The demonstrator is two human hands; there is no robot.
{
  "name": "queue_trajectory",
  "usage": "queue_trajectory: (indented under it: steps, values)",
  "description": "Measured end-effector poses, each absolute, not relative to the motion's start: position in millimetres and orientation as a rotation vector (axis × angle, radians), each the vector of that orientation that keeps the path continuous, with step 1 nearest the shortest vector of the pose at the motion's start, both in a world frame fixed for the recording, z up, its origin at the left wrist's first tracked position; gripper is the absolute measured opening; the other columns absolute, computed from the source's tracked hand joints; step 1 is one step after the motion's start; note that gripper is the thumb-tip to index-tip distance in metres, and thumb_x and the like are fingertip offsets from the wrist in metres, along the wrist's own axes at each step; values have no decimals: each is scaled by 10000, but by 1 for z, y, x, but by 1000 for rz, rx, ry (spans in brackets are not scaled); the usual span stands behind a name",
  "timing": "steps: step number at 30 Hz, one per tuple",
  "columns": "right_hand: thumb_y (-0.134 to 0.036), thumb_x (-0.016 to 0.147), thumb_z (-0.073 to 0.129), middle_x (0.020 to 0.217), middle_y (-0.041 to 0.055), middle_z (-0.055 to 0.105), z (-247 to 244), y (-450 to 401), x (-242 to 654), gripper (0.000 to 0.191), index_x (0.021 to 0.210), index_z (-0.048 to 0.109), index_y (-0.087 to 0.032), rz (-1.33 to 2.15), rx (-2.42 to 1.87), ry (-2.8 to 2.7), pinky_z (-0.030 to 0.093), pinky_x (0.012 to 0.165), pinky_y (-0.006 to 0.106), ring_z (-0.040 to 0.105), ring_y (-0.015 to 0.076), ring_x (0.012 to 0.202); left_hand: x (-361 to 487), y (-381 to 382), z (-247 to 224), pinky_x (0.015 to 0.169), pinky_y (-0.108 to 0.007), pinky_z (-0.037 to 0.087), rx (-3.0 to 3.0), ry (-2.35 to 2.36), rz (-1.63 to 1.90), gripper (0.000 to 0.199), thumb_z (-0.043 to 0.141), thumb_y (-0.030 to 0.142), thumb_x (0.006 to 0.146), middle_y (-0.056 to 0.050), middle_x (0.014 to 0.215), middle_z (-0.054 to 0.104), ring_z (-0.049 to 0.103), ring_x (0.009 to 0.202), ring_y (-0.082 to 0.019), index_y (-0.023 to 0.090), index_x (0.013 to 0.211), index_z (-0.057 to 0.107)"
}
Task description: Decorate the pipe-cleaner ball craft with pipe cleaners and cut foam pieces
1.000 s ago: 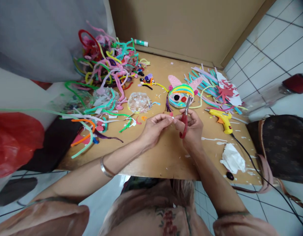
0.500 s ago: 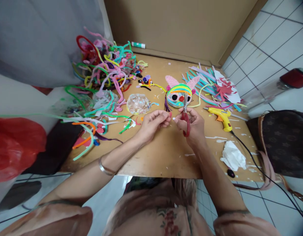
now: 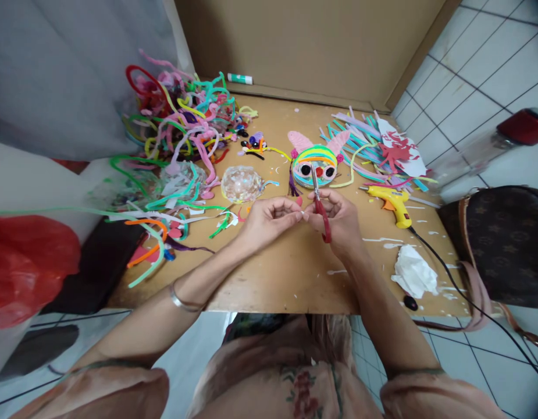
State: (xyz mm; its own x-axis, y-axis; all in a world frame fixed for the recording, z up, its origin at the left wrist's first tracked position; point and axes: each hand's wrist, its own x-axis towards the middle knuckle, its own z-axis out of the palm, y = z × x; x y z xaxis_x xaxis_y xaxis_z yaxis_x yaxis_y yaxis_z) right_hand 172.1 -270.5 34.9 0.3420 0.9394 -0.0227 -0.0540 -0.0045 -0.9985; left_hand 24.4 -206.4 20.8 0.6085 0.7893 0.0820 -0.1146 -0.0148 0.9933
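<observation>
Red-handled scissors point(image 3: 322, 216) rest in my right hand point(image 3: 338, 220), blades pointing away from me. My left hand point(image 3: 274, 220) pinches a small red piece point(image 3: 299, 201), which sticks out past the fingers. The fingertips of both hands meet around a tiny white bit between them. Just beyond the scissors lies a colourful face point(image 3: 319, 157) with pink ears, black eyes and a red nose; the blades overlap it in view. A clear, rounded plastic piece point(image 3: 242, 184) lies beyond my left hand.
Pipe cleaners point(image 3: 181, 116) are heaped at the left, with more strips point(image 3: 351, 145) at the back right. A yellow glue gun point(image 3: 393, 203) with a black cord, crumpled tissue point(image 3: 412, 272) and a brown bag point(image 3: 504, 244) are on the right. A glue stick point(image 3: 240, 78) lies at the back.
My right hand has moved left with the scissors, and its fingertips now meet those of my left hand. A tiny white bit shows between them.
</observation>
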Motion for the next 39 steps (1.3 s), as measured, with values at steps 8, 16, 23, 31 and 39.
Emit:
queue_trajectory:
  steps: [8, 16, 23, 31, 39]
  values:
    - [-294, 526, 844, 607, -51, 621, 35, -270, 173, 452, 888, 597, -181, 1004, -1341, -967, 401, 501, 203, 518, 77, 519, 23, -207, 22, 463, -185, 276, 1462, 715, 751, 163, 720, 293, 682, 20, 553, 582, 416, 461, -50, 140, 709, 671]
    - [-272, 482, 855, 623, -45, 623, 40, -271, 172, 491, 883, 593, -168, 1033, -1408, -979, 414, 532, 221, 514, 79, 535, 21, -207, 15, 464, -189, 310, 1593, 712, 753, 146, 694, 282, 686, 13, 579, 591, 426, 476, -56, 139, 701, 667]
    - [-377, 575, 852, 637, -60, 568, 36, -272, 174, 481, 930, 582, -197, 993, -1350, -1027, 387, 533, 227, 488, 82, 543, 22, -206, 22, 490, -186, 385, 1392, 736, 830, 131, 746, 250, 651, 12, 569, 624, 499, 489, -62, 144, 665, 670]
    - [-652, 791, 631, 723, -34, 533, 33, -277, 159, 456, 901, 536, -219, 1112, -1214, -1236, 391, 591, 255, 476, 103, 613, 25, -198, 26, 746, -275, 570, 792, 609, 963, 303, 855, 335, 572, -38, 826, 745, 697, 726, -129, 137, 680, 652]
    - [-654, 771, 652, 621, -63, 480, 28, -274, 152, 473, 903, 532, -216, 1168, -1253, -1279, 327, 526, 244, 393, 86, 521, 25, -199, 24, 634, -253, 535, 770, 620, 960, 263, 816, 294, 594, -1, 644, 674, 617, 557, -91, 135, 675, 622]
